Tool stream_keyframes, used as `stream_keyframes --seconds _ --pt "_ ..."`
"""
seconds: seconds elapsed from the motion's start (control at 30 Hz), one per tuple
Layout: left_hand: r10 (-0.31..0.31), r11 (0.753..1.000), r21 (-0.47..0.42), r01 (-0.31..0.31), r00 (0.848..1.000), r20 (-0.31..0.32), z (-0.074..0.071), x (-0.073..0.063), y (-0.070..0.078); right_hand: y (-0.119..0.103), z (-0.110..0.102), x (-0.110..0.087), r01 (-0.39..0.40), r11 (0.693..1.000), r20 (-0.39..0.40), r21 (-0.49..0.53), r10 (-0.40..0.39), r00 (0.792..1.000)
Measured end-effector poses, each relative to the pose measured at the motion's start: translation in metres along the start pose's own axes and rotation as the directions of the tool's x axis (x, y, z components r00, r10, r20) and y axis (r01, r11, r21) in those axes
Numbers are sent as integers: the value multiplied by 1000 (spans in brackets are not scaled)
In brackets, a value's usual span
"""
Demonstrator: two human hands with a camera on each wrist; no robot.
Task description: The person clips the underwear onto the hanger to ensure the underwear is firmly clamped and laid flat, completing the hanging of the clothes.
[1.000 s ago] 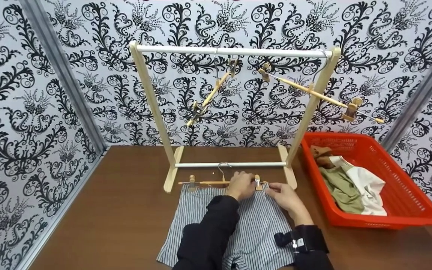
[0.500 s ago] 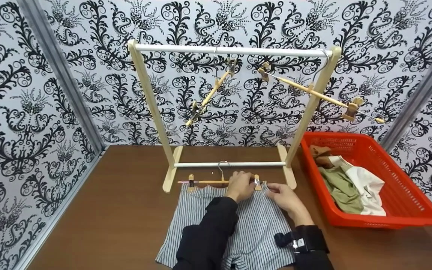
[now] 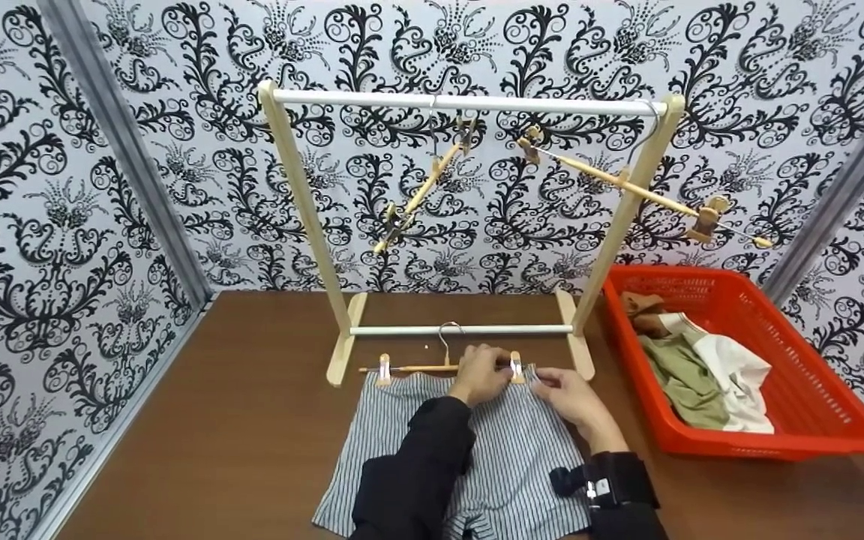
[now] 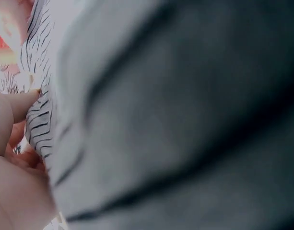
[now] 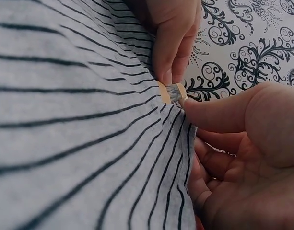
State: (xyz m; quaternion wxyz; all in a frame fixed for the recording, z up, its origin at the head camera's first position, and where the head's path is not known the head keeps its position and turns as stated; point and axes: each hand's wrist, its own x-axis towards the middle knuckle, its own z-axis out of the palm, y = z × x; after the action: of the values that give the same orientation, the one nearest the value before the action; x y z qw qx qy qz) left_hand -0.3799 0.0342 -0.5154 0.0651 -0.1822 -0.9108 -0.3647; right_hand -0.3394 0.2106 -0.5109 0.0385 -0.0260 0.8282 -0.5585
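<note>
Grey, striped shorts (image 3: 526,442) look soft, light, best taken by the far waistband (image 3: 421,381). Left hand (image 3: 479,373) and right hand (image 3: 571,396) both pinch it.

a red basket (image 3: 769,444) of clothes (image 3: 683,382) stands beside a wooden rack (image 3: 302,195), patterned wall (image 3: 522,217) behind.

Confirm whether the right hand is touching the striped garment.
Touching. The right wrist view shows the right hand pinching the edge of the striped garment between thumb and fingers, just beside the clip.
</note>
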Motion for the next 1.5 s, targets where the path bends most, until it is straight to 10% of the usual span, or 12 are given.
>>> stream_keyframes --seconds 0.53,0.8,1.17,1.5 --pt "-14 988 -153 -5 992 -125 -7 -4 10 -4 7 4 37 994 -158 -106 -54 986" --pt "-76 981 -182 65 995 -58 -31 -2 27 -23 4 -1 69 997 -188 -32 -74 979" --pt "-66 835 -541 103 994 87 -58 5 47 -53 -5 -11 151 986 -198 64 -135 971" --pt "-68 836 -537 117 992 110 -65 -1 54 -52 -4 -10 173 985 -214 -26 -174 961"
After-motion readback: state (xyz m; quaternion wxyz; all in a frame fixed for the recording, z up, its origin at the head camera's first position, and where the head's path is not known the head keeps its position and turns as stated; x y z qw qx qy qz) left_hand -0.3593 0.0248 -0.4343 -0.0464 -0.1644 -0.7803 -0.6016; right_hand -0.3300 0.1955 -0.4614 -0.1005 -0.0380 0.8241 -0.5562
